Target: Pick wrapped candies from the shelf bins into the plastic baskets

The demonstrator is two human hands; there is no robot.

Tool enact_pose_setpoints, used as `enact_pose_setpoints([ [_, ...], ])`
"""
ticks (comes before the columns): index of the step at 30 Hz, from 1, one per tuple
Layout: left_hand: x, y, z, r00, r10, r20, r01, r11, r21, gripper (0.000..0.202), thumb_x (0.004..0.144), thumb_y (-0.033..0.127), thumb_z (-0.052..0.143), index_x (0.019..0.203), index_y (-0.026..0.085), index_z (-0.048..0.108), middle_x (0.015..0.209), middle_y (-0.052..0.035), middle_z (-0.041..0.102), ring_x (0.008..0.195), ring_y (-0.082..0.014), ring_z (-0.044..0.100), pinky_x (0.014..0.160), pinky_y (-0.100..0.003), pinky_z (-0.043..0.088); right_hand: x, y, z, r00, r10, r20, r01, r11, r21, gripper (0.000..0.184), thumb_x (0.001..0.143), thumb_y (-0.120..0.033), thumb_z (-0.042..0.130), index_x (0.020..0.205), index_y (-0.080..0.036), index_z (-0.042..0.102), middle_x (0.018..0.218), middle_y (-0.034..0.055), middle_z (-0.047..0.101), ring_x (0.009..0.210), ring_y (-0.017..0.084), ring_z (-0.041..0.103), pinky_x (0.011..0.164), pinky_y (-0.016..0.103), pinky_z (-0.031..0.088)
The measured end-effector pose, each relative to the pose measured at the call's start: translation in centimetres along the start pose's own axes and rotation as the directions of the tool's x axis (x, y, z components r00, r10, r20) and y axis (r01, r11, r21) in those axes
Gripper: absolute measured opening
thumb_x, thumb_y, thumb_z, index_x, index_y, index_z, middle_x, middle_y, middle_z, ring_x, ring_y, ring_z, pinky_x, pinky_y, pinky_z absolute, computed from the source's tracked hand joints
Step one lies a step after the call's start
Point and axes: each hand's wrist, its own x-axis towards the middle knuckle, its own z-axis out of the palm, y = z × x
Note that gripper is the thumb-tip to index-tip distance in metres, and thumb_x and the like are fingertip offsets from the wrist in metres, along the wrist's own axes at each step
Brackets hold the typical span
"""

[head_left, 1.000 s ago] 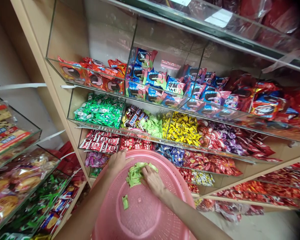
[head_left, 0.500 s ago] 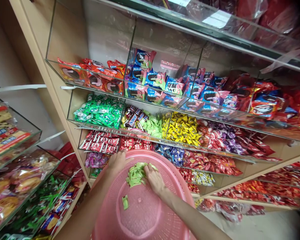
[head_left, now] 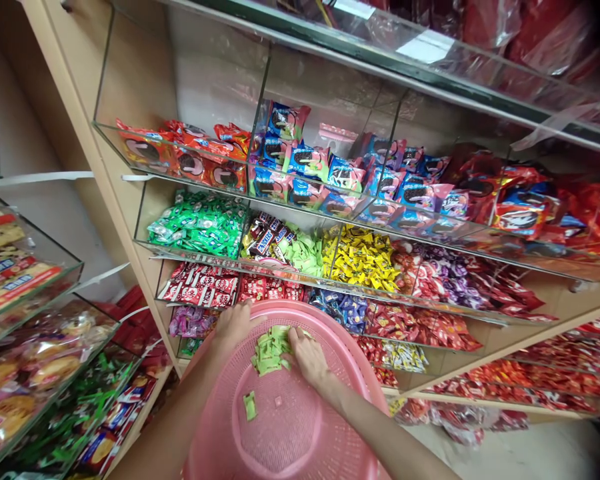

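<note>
A pink plastic basket tilts towards the shelves, its mesh inside in view. My left hand is closed on its far left rim. Against the far inner wall lies a pile of small green-wrapped candies. My right hand reaches into the basket at the right edge of this pile, its fingers bent around some of the candies; the fingertips are partly hidden. One loose green candy rests apart, lower on the mesh.
Ahead, clear-walled shelf bins hold green packets, Snickers bars beside more green candies, and yellow candies. Blue cookie packs sit above. Packaged breads fill shelves at left. A wooden upright separates the units.
The view has shifted very slightly. Both hands, the basket and the green candies stay almost in place, the right hand moving barely within the pile.
</note>
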Motion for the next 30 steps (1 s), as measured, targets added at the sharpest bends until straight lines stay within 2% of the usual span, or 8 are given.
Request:
enact_pose_setpoints([
  [6, -0.1, 0.1, -0.3, 1.0, 0.0, 0.003, 0.0, 1.0, 0.006, 0.059, 0.081, 0.059, 0.036, 0.117, 0.014, 0.05, 0.1, -0.0136, 0.067, 0.09, -0.0262, 0.063, 0.071, -0.031, 0.045, 0.1, 0.2, 0.3, 1.0, -0.029, -0.006, 0.029, 1.0, -0.006, 0.044, 0.076, -0.032, 0.067, 0.109, -0.019, 0.041, 0.108, 0.0092, 0.055, 0.089, 0.022, 0.06, 0.065, 0.028, 0.045],
  [10, -0.2, 0.2, -0.6, 0.999, -0.017, 0.028, 0.017, 1.0, 0.002, 0.059, 0.082, 0.06, 0.034, 0.117, 0.014, 0.049, 0.101, -0.0148, 0.066, 0.092, -0.0251, 0.062, 0.073, -0.03, 0.045, -0.5, -0.2, -0.4, 1.0, -0.022, 0.003, 0.022, 1.0, 0.004, 0.04, 0.077, -0.034, 0.065, 0.107, -0.02, 0.042, 0.105, 0.0085, 0.056, 0.088, 0.022, 0.061, 0.064, 0.028, 0.045],
  [14, -0.2, 0.3, -0.7, 1.0, -0.012, 0.027, 0.012, 1.0, 0.003, 0.058, 0.082, 0.059, 0.033, 0.116, 0.015, 0.05, 0.1, -0.0151, 0.066, 0.092, -0.0252, 0.062, 0.074, -0.031, 0.044, -1.6, -3.1, -0.7, 0.998, -0.05, 0.029, 0.049, 0.998, 0.044, 0.035, 0.08, -0.042, 0.059, 0.104, -0.019, 0.047, 0.098, 0.0077, 0.06, 0.081, 0.02, 0.062, 0.062, 0.027, 0.046],
  [17, -0.3, 0.3, -0.8, 0.999, -0.023, 0.031, 0.023, 1.0, -0.002, 0.06, 0.082, 0.061, 0.032, 0.118, 0.015, 0.049, 0.1, -0.0152, 0.067, 0.092, -0.0257, 0.062, 0.073, -0.031, 0.044, -2.2, -6.5, 0.1, 0.992, -0.076, 0.1, 0.068, 0.994, 0.082, 0.047, 0.078, -0.054, 0.055, 0.101, -0.014, 0.054, 0.089, 0.0111, 0.064, 0.076, 0.024, 0.063, 0.063, 0.032, 0.048],
  [19, -0.3, 0.3, -0.7, 0.999, -0.024, 0.028, 0.024, 1.0, -0.007, 0.063, 0.082, 0.062, 0.03, 0.118, 0.015, 0.05, 0.1, -0.0155, 0.066, 0.092, -0.0261, 0.062, 0.074, -0.031, 0.044, -2.2, -8.4, 0.9, 0.98, -0.061, 0.187, 0.05, 0.997, 0.066, 0.052, 0.076, -0.059, 0.054, 0.095, -0.011, 0.06, 0.083, 0.0141, 0.065, 0.076, 0.027, 0.063, 0.064, 0.036, 0.05],
  [23, -0.2, 0.1, -0.5, 1.0, -0.012, 0.017, 0.012, 1.0, -0.004, 0.065, 0.082, 0.064, 0.026, 0.117, 0.015, 0.051, 0.1, -0.0158, 0.067, 0.091, -0.0264, 0.063, 0.073, -0.032, 0.045, -2.0, -10.3, 2.1, 0.939, -0.088, 0.332, 0.089, 0.996, 0.011, 0.038, 0.078, -0.045, 0.058, 0.089, -0.01, 0.065, 0.084, 0.0153, 0.067, 0.081, 0.027, 0.063, 0.067, 0.037, 0.051],
  [26, -0.2, 0.1, -0.4, 1.0, -0.002, 0.003, 0.002, 1.0, 0.01, 0.064, 0.082, 0.063, 0.027, 0.116, 0.015, 0.051, 0.098, -0.0154, 0.067, 0.089, -0.027, 0.064, 0.071, -0.032, 0.045, -1.9, -10.2, 2.5, 0.932, -0.103, 0.347, 0.094, 0.995, 0.045, 0.03, 0.08, -0.033, 0.059, 0.094, -0.008, 0.066, 0.089, 0.0156, 0.067, 0.084, 0.027, 0.063, 0.07, 0.037, 0.052],
  [30, -0.2, 0.2, -0.5, 1.0, -0.008, 0.006, 0.008, 1.0, 0.007, 0.061, 0.082, 0.06, 0.031, 0.116, 0.014, 0.051, 0.1, -0.015, 0.067, 0.09, -0.0278, 0.063, 0.071, -0.033, 0.045, -2.1, -9.6, 2.7, 0.937, -0.091, 0.337, 0.053, 0.992, 0.118, 0.03, 0.075, -0.028, 0.062, 0.095, -0.006, 0.066, 0.09, 0.0172, 0.067, 0.085, 0.029, 0.063, 0.073, 0.04, 0.052],
])
